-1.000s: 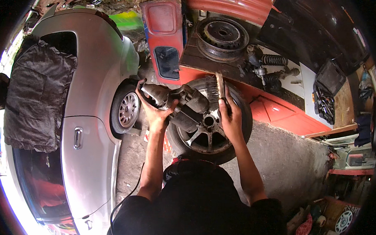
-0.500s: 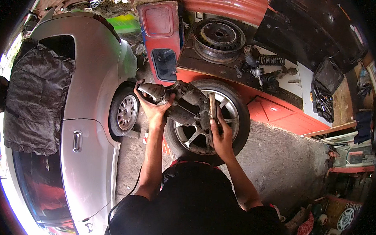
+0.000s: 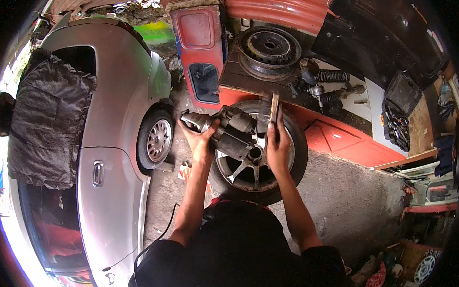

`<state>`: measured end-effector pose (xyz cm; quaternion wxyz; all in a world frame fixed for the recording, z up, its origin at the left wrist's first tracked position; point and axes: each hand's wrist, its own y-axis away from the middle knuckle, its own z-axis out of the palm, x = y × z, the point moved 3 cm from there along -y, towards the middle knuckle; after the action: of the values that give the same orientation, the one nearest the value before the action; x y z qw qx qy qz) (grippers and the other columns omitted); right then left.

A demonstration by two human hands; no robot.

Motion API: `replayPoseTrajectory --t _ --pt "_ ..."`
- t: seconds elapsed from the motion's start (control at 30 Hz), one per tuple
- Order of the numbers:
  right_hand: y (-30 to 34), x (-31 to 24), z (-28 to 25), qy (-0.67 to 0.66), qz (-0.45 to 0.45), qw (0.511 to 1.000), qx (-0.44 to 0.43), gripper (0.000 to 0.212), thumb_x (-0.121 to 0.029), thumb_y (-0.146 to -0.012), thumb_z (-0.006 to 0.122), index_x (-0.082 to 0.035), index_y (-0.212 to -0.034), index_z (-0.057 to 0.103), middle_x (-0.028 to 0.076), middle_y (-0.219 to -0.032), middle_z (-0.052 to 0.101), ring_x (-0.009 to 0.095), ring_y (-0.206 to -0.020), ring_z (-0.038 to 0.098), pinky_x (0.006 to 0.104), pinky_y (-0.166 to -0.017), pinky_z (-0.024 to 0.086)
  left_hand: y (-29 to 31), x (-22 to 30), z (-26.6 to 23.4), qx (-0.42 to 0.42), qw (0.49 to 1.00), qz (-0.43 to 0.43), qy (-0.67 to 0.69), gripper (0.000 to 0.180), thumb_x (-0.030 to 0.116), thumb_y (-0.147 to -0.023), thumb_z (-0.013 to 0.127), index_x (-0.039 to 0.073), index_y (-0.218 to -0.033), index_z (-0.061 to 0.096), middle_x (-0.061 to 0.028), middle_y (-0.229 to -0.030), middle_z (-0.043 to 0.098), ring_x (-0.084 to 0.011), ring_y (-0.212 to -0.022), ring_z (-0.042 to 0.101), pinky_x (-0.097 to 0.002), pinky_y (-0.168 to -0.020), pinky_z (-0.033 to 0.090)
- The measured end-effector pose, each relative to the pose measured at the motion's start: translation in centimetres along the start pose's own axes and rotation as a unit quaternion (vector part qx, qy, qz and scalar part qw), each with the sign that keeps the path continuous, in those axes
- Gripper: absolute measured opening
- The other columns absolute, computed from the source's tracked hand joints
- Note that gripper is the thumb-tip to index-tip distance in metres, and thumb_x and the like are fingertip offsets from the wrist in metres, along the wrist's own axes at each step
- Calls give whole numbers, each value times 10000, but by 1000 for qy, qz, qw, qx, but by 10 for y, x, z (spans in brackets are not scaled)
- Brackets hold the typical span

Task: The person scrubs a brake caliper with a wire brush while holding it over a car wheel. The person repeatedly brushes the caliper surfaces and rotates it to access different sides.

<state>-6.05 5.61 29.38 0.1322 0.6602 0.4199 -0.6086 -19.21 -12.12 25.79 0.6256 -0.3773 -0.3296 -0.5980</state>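
A grimy metal starter motor [image 3: 235,136] is held up in front of me, its narrower nose end to the left. My left hand [image 3: 198,140] is wrapped around that nose end, thumb on top. My right hand [image 3: 278,148] is closed around a brush [image 3: 274,108] with a pale wooden back, standing upright. The brush's dark bristles face the starter motor's right end and are smeared by motion; whether they touch it I cannot tell. Behind and below these lies a tyre on an alloy wheel [image 3: 257,177].
A silver car [image 3: 111,139] stands on the left, partly draped with a dark cloth [image 3: 51,122]. Beyond the wheel, a red workbench [image 3: 341,142] carries a steel rim [image 3: 269,51], shock absorber parts [image 3: 333,76] and a tool case [image 3: 396,126]. A black cable [image 3: 166,227] runs by my left arm.
The brush in my right hand has risen and moved away from the starter motor's right end. My left hand keeps its grip on the starter motor. The whole view has shifted slightly.
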Motion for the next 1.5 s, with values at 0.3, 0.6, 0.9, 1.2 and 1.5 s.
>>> replayPoseTrajectory --t 0.3,0.6,0.9,1.2,1.5 --pt "26 31 5 142 -167 976 -14 629 -73 -927 623 -23 -1502 372 284 -1303 561 450 -1138 577 446 -992 444 4 14 11 5 999 -44 -2 1397 -116 -582 875 126 -1577 -75 -148 -1437 358 -236 -1190 476 -372 -1021 427" --pt "4 33 8 87 -200 973 73 659 46 -874 607 -45 -1494 405 217 -1247 595 376 -1127 565 423 -991 426 1 32 24 -15 999 30 -43 1133 -115 -540 867 133 -1430 210 -105 -1243 423 -222 -1073 484 -339 -915 481" --pt "9 72 3 15 -127 990 58 553 -30 -936 569 43 -1459 403 272 -1287 573 413 -1160 574 428 -1013 424 -2 43 23 -16 995 47 -83 1115 -47 -551 895 135 -1424 225 -89 -1198 451 -214 -1044 498 -343 -921 466" --pt "39 132 -3 46 -102 993 44 562 -25 -949 574 58 -1470 382 268 -1386 523 380 -1255 542 421 -1056 403 -4 44 20 -10 1000 -7 -18 1086 -97 -568 867 146 -1422 242 -82 -1169 471 -205 -1021 508 -359 -898 475" --pt "49 160 1 97 -137 986 7 504 -167 -985 592 2 -1443 467 211 -1187 605 353 -1018 611 422 -908 461 3 34 17 24 997 -64 30 1028 -97 -615 855 120 -1427 264 -124 -1210 510 -252 -1056 549 -378 -939 458"
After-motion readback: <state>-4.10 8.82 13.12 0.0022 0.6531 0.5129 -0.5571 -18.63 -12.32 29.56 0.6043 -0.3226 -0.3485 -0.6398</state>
